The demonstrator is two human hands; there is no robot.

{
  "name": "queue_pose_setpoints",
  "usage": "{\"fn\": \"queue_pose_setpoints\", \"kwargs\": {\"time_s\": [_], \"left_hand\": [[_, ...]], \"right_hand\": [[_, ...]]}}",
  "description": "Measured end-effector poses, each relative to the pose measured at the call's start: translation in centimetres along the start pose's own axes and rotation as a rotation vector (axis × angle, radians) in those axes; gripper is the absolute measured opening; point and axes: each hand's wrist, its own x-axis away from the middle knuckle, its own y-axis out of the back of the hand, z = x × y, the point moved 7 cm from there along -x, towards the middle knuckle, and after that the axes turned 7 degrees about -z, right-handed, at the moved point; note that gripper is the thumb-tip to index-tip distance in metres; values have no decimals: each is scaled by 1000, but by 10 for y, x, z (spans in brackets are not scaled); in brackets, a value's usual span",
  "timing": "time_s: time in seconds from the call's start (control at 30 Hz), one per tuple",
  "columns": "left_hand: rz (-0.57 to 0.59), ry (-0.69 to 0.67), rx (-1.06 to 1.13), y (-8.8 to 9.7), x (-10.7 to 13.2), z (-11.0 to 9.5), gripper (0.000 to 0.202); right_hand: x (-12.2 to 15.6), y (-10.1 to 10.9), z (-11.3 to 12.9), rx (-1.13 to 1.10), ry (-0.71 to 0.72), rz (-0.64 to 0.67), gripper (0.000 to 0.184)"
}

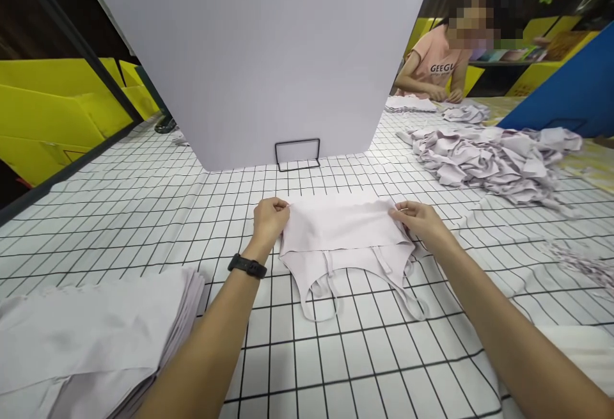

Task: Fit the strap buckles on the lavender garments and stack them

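A pale lilac camisole top (345,227) lies on the checked tablecloth (297,355) in front of me, its thin straps toward me. My left hand (271,219) pinches its far left corner between thumb and fingers; a black band is on that wrist. At the far right corner, my right hand (416,217) grips the fabric in the same way. The garment's far part is folded over toward me, with its edge running across the middle. Both straps on the near side curl loosely on the cloth.
A stack of folded lilac garments (96,329) lies at the near left. To the right is a loose heap of similar garments (494,160). A large pale board (288,54) stands upright behind the camisole. Across the table sits another person (439,64), hands on fabric.
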Motion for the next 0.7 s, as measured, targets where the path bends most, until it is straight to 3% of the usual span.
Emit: {"fn": "queue_pose_setpoints", "kwargs": {"time_s": [0.43,0.7], "left_hand": [[1,-7,-10,-5,1,-2,8],[-32,-8,49,-1,1,-4,13]], "right_hand": [[-5,-5,3,8,-20,100,29],[-19,7,-6,-20,-44,-13,41]]}}
